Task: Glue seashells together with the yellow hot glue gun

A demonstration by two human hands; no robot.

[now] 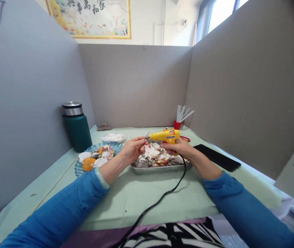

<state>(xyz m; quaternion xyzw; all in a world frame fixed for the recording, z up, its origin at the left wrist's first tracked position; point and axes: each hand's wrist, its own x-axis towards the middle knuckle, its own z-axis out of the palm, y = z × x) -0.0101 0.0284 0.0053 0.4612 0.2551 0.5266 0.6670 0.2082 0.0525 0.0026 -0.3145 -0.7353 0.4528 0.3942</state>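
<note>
My right hand (179, 147) is wrapped round the handle of a yellow hot glue gun (163, 135), whose nozzle points left. Close to the nozzle tip, my left hand (134, 148) is closed in a pinch; a small, thin, pale piece shows at the fingertips, too small to name. Under both hands lies a metal tray (159, 170) heaped with seashells (154, 151). To the left of my left hand, a blue scalloped dish (79, 169) holds white, orange and patterned shells (88, 164).
A green flask (77, 129) stands at the left wall. Behind the dish lies a white bundle (113, 137). Glue sticks (181, 113) stand in a red cup (177, 124) at the back right, near a black flat slab (218, 157). The gun's black cord (159, 200) runs toward me across the table.
</note>
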